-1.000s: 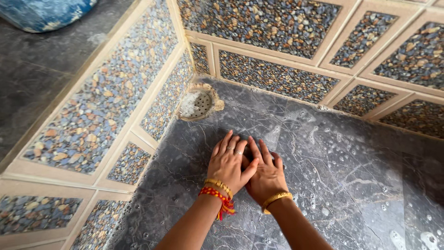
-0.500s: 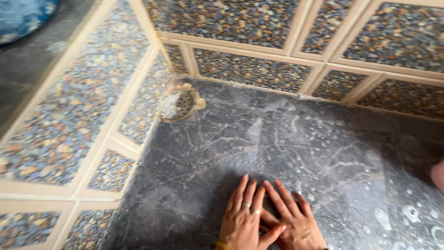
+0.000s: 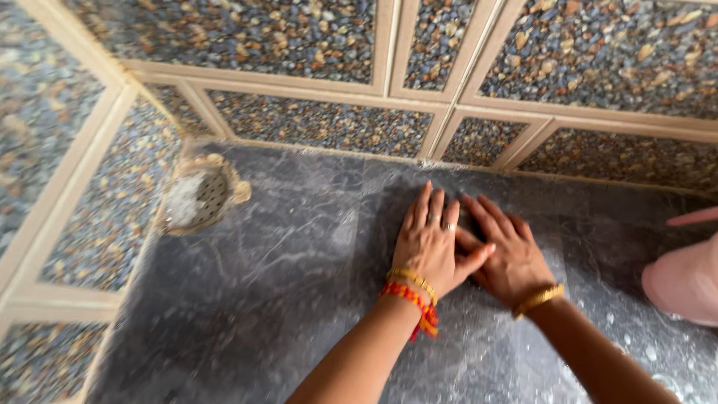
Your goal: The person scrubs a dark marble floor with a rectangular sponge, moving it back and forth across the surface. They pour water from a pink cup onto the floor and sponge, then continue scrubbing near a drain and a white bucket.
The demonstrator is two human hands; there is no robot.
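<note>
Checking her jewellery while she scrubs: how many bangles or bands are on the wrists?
3: a gold bangle and a red-orange thread band on the left wrist, a gold bangle on the right.

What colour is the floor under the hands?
Dark grey, marble-veined floor, clearest in the head view.

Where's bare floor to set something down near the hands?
Free: grey floor between the drain and left hand, and the strip behind the hands along the pebble wall. Crowded: right of the right hand, by the pink object.
</note>
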